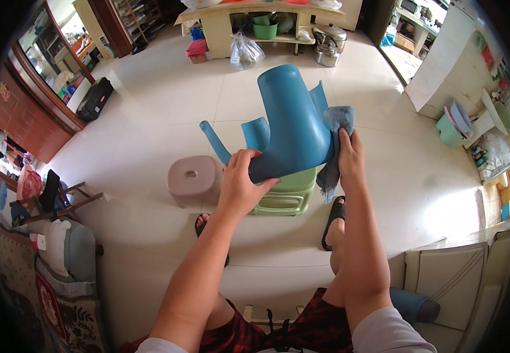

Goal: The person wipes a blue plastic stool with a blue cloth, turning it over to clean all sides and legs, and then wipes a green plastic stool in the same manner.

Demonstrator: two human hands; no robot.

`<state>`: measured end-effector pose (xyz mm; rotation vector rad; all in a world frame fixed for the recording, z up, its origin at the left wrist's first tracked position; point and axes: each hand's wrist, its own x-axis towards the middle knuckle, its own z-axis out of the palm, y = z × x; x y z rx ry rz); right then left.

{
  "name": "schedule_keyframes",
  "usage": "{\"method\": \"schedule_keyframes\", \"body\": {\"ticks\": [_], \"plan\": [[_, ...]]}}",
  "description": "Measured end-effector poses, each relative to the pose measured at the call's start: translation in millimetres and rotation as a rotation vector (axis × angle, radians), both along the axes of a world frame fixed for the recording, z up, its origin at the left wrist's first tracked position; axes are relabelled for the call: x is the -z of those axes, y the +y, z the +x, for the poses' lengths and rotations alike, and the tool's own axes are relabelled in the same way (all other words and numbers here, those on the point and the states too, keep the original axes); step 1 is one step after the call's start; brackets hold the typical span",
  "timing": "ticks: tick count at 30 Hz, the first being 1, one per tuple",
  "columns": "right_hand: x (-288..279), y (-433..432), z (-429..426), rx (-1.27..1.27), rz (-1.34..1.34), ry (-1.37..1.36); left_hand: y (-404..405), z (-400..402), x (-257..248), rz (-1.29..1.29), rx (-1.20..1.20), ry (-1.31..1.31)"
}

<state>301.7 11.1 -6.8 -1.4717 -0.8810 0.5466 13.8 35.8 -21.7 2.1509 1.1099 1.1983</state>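
Observation:
My left hand point(244, 181) grips the near edge of a blue plastic stool point(297, 132), held tilted in the air with its legs pointing away from me. In my right hand point(351, 154) is a grey-blue cloth point(339, 119), bunched against the stool's right side, its frayed end hanging down. Below the blue stool stands a green plastic stool point(283, 205), partly hidden by it. A pink plastic stool point(192, 176) with a hole in its seat is on the floor to the left.
Ahead, a table point(237, 11) has a plastic bag point(246, 52) and metal pots point(329, 44) by it. A black case point(95, 99) lies at the left wall, a folding chair point(67, 198) nearer. Buckets point(453, 125) stand right; a white cabinet point(449, 278) is near right.

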Motion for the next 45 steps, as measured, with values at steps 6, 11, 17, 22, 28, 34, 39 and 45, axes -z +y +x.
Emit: {"method": "schedule_keyframes", "body": {"ticks": [6, 11, 17, 22, 28, 34, 39, 45], "plan": [[-39.4, -21.2, -62.9, 0.039, 0.039, -0.325, 4.2, -6.6, 4.5, -0.069, -0.029, -0.020], [-39.6, -29.5, -90.1, -0.013, 0.122, -0.586, 3.4, -10.2, 2.0, -0.150, -0.059, -0.002], [-38.4, -36.7, -132.3, -0.008, 0.204, -1.021, 9.4, -19.2, 11.7, -0.146, -0.009, -0.062], [-39.9, -31.0, -113.0, 0.010, 0.252, -0.984, 7.3, -13.0, 8.4, -0.122, -0.024, -0.033], [-38.0, -19.1, -74.3, 0.006, 0.259, -0.684, 4.1, -10.6, 4.3, -0.122, -0.046, 0.019], [-19.9, -0.7, -34.2, -0.059, 0.105, -0.177, 6.7, -16.8, 12.7, -0.071, -0.010, 0.019], [5.4, 6.8, 0.1, -0.002, 0.110, -0.188, 1.2, -18.0, 8.9, -0.007, 0.044, 0.102], [-3.8, 3.0, 2.5, 0.065, 0.106, 0.023, -8.3, -15.4, -4.2, -0.012, 0.085, 0.112]]}}
